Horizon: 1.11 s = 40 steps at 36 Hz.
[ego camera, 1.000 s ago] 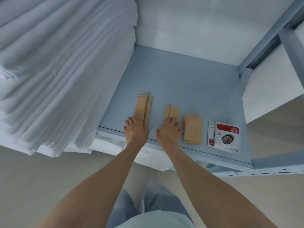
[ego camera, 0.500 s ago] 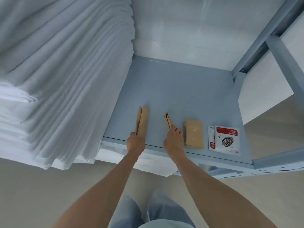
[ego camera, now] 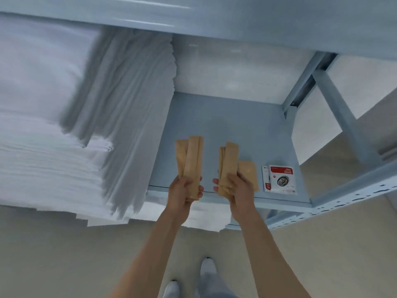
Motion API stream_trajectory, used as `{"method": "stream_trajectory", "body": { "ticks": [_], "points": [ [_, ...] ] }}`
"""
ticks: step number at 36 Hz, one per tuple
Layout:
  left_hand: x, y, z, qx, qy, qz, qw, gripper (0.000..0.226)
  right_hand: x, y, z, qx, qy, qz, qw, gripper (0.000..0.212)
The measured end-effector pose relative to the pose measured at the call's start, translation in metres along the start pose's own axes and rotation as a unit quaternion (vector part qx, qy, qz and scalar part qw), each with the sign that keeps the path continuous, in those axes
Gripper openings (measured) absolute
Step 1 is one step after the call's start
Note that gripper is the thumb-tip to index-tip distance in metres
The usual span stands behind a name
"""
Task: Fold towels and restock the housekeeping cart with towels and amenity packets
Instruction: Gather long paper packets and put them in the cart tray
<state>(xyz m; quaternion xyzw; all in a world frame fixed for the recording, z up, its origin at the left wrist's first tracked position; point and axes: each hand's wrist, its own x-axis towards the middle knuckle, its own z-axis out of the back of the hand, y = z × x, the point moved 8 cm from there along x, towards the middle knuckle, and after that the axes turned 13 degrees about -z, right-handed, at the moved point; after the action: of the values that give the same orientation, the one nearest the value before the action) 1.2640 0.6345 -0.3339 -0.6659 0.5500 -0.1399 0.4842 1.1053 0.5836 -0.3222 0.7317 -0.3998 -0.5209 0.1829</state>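
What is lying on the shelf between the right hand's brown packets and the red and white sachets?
In the head view, a flat stack of brown packets lies between the held bundle and the red and white sachets.

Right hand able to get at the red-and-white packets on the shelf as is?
Probably not yet: the right hand is full, gripping brown packets. The red-and-white packets lie uncovered just beside it, so the path looks free.

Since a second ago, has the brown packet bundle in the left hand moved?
Yes. The left hand has lifted its brown packets off the shelf; before they lay flat near its front edge.
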Motion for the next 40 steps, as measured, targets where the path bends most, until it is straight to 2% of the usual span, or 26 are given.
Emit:
{"method": "stream_trajectory", "body": {
  "ticks": [4, 8, 12, 18, 27, 36, 40],
  "points": [
    [-0.022, -0.022, -0.025, -0.013, 0.061, -0.012, 0.998, 0.025, -0.04, 0.012, -0.01, 0.042, 0.013, 0.036, 0.998, 0.022],
    [-0.047, -0.032, -0.044, -0.01, 0.103, -0.001, 0.995, 0.028, -0.076, 0.013, -0.009, 0.059, -0.008, 0.065, 0.996, 0.02],
    [-0.074, -0.028, -0.058, -0.017, 0.132, 0.025, 0.991, 0.041, -0.108, 0.01, -0.002, 0.07, 0.0, 0.061, 0.996, 0.025],
    [-0.115, -0.008, -0.082, -0.034, 0.17, 0.061, 0.983, 0.037, -0.148, 0.016, 0.037, 0.077, -0.025, 0.088, 0.993, 0.03],
    [-0.177, 0.031, -0.136, 0.007, 0.235, 0.066, 0.97, 0.035, -0.209, 0.026, 0.132, 0.157, -0.098, 0.134, 0.973, 0.026],
    [-0.285, 0.099, -0.207, 0.021, 0.307, 0.059, 0.95, 0.034, -0.304, 0.038, 0.25, 0.218, -0.104, 0.189, 0.952, 0.024],
    [-0.346, 0.133, -0.237, 0.041, 0.315, 0.04, 0.947, 0.037, -0.349, 0.037, 0.31, 0.235, -0.106, 0.209, 0.943, 0.023]
  ]
}}
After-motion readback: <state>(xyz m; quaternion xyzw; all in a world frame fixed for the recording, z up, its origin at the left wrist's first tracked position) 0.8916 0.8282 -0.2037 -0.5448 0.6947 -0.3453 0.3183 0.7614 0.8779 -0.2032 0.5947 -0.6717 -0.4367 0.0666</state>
